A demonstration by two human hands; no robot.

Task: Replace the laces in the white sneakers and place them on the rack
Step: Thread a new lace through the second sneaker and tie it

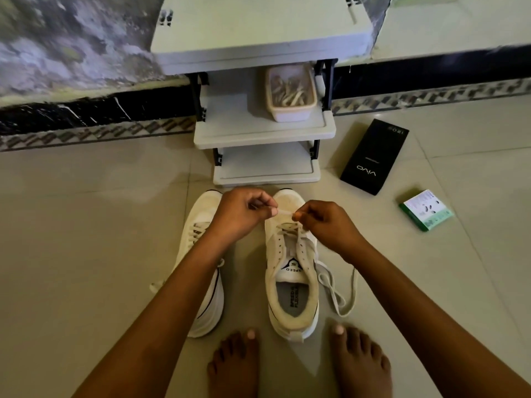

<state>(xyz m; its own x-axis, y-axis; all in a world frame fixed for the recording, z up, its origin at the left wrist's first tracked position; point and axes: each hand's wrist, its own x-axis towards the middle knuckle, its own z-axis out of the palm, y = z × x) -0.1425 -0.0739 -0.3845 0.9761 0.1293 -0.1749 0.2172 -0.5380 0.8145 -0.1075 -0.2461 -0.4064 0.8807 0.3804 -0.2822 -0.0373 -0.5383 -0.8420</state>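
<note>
Sneakers (291, 265) are stood side by side on the floor (86, 239), long axes toward the rack (264, 133). A lace (283, 213) is pinched between left hand (241, 212) and right hand (327, 225), stretched crosswise over the right shoe's toe-end eyelets. Beyond, the rack's lower shelves are seen.

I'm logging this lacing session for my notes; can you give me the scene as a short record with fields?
left hand: left hand pinches the cream flat shoelace
right hand: right hand pinches the same shoelace
shoe in work: right white sneaker, mostly unlaced, loose lace trailing on the floor
other shoe: left white sneaker, laced
rack: grey plastic shoe rack, holding no sneakers
on rack: beige plastic tub of laces on the middle shelf
</note>
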